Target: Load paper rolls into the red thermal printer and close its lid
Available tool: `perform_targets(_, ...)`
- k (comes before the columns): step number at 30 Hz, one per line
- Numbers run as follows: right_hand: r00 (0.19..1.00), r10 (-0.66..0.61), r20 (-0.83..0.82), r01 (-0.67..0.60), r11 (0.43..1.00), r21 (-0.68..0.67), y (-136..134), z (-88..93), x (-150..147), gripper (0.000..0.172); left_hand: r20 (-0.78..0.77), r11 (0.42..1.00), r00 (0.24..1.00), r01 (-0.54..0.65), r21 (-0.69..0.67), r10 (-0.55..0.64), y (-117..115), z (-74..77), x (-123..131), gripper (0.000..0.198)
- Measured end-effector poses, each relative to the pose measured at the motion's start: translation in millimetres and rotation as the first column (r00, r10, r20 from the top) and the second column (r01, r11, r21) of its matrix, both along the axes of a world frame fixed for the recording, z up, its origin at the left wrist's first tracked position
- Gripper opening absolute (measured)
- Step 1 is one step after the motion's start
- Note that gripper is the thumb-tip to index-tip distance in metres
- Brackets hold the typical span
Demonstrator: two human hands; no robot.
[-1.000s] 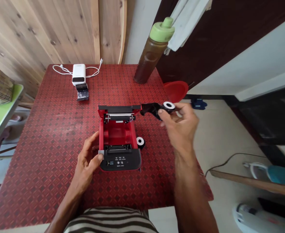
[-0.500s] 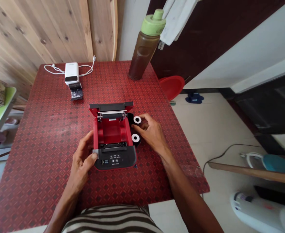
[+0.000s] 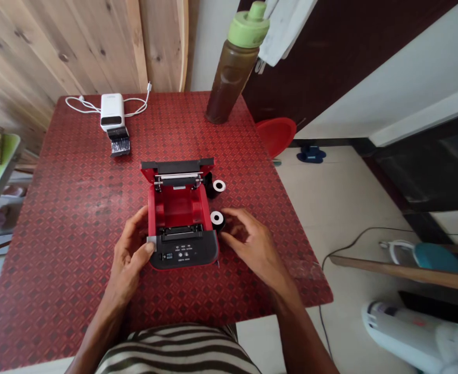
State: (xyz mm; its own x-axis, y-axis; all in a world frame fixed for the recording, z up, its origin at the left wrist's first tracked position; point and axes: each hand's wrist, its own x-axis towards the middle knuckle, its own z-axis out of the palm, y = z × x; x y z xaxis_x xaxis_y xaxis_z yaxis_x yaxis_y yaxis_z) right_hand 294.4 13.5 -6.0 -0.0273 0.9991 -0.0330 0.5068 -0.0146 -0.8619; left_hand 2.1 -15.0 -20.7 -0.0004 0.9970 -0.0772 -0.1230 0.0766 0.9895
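Standing beyond the open red printer [image 3: 179,212], a green-capped bottle [image 3: 232,78]

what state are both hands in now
Left hand: closed on the left side of the printer.
Right hand: open at the nearer roll; contact cannot be told.

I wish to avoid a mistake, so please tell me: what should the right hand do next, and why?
Probably close the right hand gently on the nearer roll: the hand is open right beside it, while the left hand holds the printer, whose lid is up.
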Motion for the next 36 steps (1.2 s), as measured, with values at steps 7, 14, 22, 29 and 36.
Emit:
perform_targets(7, 0.996, -0.086, -0.023, 0.087, 0.995, 0.052, 7, -16.6, -16, 0.017, -0.017, 1.000, 1.000, -0.007, -0.030, 0.006, -1, 2.9, 1, 0.064)
perform_targets(14, 0.984, 0.000, -0.176, -0.001, 1.000, -0.006, -1, 55.4, 13, 0.027, -0.017, 0.999, 1.000, -0.022, -0.037, 0.022, 1, 8.9, 4, 0.066)
perform_targets(22, 0.914, 0.367, 0.173, -0.392, 0.910, 0.138, 29, 95.9, -33, 0.026, 0.017, 0.998, 1.000, 0.007, -0.061, -0.006, 0, 11.4, 6, 0.066)
perform_targets(29, 0.589, 0.340, 0.733, -0.570, 0.818, 0.079, 43, 82.4, -84, 0.023, 0.042, 0.996, 0.999, 0.009, -0.085, -0.005, 1, 20.4, 7, 0.064)
perform_targets(36, 0.419, 0.400, 0.815, -0.519, 0.842, -0.146, 56, 82.8, -104, 0.026, 0.026, 0.995, 1.000, 0.003, -0.100, -0.001, 0, 19.1, 7, 0.064)
